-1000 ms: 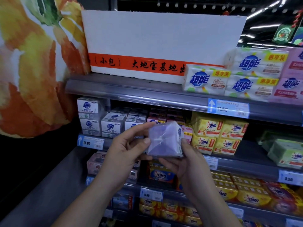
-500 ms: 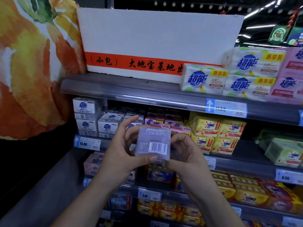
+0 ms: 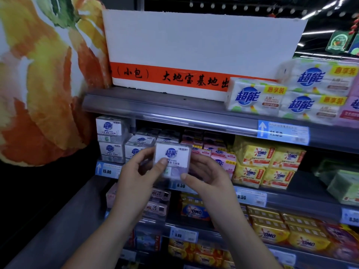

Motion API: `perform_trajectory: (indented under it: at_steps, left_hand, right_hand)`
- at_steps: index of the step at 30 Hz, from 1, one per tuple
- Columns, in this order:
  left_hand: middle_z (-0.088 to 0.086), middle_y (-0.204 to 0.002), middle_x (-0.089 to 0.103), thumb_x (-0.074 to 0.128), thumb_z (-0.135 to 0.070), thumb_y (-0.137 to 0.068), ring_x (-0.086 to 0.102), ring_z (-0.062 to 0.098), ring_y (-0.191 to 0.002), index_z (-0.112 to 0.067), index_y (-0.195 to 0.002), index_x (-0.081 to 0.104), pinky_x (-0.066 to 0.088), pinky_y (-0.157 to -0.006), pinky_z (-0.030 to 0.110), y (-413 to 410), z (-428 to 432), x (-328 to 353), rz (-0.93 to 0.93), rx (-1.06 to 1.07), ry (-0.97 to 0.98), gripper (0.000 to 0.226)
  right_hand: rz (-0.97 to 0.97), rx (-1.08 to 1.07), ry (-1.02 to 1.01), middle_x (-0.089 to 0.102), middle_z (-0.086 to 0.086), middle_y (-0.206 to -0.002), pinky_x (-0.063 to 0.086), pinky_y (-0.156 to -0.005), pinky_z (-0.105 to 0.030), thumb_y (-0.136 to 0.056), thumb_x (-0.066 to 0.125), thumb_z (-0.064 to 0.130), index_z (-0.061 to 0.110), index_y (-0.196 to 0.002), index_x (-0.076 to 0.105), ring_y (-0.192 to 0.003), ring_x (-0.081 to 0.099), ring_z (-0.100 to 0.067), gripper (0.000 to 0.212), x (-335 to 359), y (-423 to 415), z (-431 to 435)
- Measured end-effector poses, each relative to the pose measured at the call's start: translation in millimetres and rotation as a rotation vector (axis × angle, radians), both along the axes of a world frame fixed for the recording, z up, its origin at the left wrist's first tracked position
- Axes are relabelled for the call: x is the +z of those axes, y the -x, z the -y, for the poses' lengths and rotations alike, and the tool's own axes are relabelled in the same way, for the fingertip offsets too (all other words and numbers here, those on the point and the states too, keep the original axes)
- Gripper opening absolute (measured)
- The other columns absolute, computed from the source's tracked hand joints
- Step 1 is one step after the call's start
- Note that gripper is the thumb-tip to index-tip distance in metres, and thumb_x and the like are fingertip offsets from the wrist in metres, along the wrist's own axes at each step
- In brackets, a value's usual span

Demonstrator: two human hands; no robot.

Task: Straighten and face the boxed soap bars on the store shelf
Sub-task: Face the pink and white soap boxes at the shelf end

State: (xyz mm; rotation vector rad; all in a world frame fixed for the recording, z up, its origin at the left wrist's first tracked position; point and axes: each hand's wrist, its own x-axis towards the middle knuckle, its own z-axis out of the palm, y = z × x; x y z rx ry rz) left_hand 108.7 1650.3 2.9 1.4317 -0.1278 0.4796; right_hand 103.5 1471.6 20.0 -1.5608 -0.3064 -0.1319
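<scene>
Head camera view: two bare forearms reach up from the near edge toward a shop's soap display. The left hand (image 3: 136, 179) grips the left side of a small white soap box (image 3: 179, 155), thumb pressed on its printed front and fingers curled behind. The right hand (image 3: 210, 181) pinches the box's lower right corner, thumb in front and fingers tucked behind. The box is held in the air, blue logo facing the camera and nearly upright, in front of the middle shelf (image 3: 310, 179) and not yet set down.

Just behind it sit low rows of matching white boxes (image 3: 139, 141), with a taller stack (image 3: 110, 138) at the far left and pink boxes (image 3: 221, 158) immediately to the right. Yellow soap packs (image 3: 268, 164) fill the shelf farther right. Above, wrapped multipacks (image 3: 291, 98) and a large white foam crate (image 3: 194, 47) occupy the top shelf.

The likely next move is to slot the box back among the white rows. The grip is by fingertips only, so a slip could drop it onto the lower shelves. The rows are tightly packed, so pushing it in at an angle could shove neighbours askew or nudge the pink boxes. It could also end up among the pink stock, since it hovers at the boundary between the two.
</scene>
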Motion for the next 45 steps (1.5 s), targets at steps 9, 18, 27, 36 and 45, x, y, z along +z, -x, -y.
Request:
perform_trajectory:
  at_steps: [9, 18, 27, 36, 45]
  left_hand:
    - [-0.017, -0.108, 0.08, 0.078, 0.002, -0.085, 0.073, 0.0, -0.106, -0.024, -0.126, 0.069, 0.059, -0.091, 0.026, -34.1, -22.4, 2.6, 0.007, 0.096, -0.08, 0.049]
    - [-0.02, -0.107, 0.077, 0.082, -0.006, -0.084, 0.069, -0.006, -0.105, -0.039, -0.112, 0.068, 0.055, -0.087, 0.013, -49.5, -24.2, 17.3, 0.146, 0.196, -0.172, 0.045]
    - [-0.004, -0.106, 0.073, 0.081, -0.007, -0.086, 0.064, -0.01, -0.094, -0.024, -0.128, 0.07, 0.055, -0.078, 0.019, -70.5, -27.1, 9.0, 0.08, 0.358, -0.399, 0.047]
    - [-0.005, -0.085, 0.071, 0.088, -0.015, -0.079, 0.068, 0.008, -0.077, -0.018, -0.098, 0.068, 0.048, -0.062, 0.007, -80.0, -22.0, 14.6, 0.013, 0.471, -0.378, 0.028]
    - [-0.008, -0.083, 0.069, 0.088, -0.016, -0.079, 0.067, 0.004, -0.076, -0.02, -0.095, 0.066, 0.049, -0.063, 0.007, -82.4, -23.0, 11.0, 0.025, 0.47, -0.385, 0.028]
  right_hand:
    - [0.109, -0.126, 0.1, 0.074, 0.013, -0.119, 0.059, -0.098, -0.032, -0.093, 0.073, 0.004, 0.029, -0.136, 0.066, -0.109, 0.065, 0.007, 0.05, 3.8, -44.2, -33.9]
    - [0.193, -0.18, 0.085, 0.076, 0.02, -0.115, 0.057, -0.095, -0.031, -0.096, 0.069, 0.007, 0.034, -0.128, 0.069, -0.113, 0.067, 0.004, 0.041, 9.2, -59.5, -40.9]
    - [0.038, -0.044, 0.157, 0.066, 0.041, -0.115, 0.05, -0.083, -0.003, -0.096, 0.062, 0.0, 0.045, -0.132, 0.057, -0.113, 0.057, 0.022, 0.057, 5.2, -68.5, -47.3]
    - [-0.075, 0.035, 0.059, 0.061, 0.009, -0.146, 0.045, -0.116, -0.04, -0.096, 0.056, -0.006, 0.025, -0.15, 0.047, -0.129, 0.06, -0.002, 0.063, 5.7, -70.3, -53.3]
    - [-0.008, -0.089, 0.029, 0.055, 0.017, -0.144, 0.051, -0.091, -0.011, -0.097, 0.061, 0.004, 0.032, -0.147, 0.047, -0.115, 0.057, 0.016, 0.059, 3.1, -63.3, -57.2]
